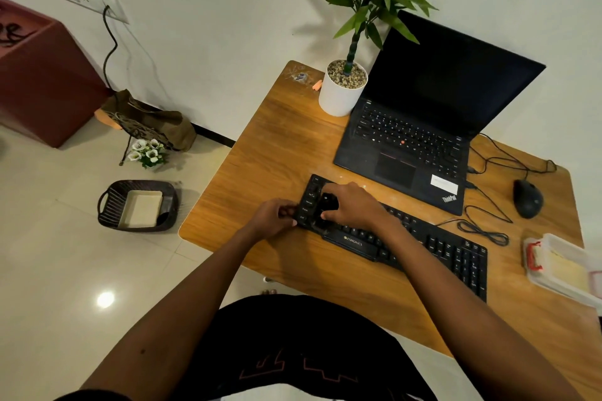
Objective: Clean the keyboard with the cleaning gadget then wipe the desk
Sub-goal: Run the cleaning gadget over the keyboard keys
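Observation:
A black keyboard lies slantwise on the wooden desk, in front of an open laptop. My right hand grips a small black cleaning gadget and holds it down on the keyboard's left end. My left hand sits at the keyboard's left edge, its fingers curled against that edge. The keys under both hands are hidden.
A black laptop stands behind the keyboard, a white plant pot to its left. A black mouse and loose cables lie at the right. A clear plastic box sits at the desk's right edge. A dark basket stands on the floor.

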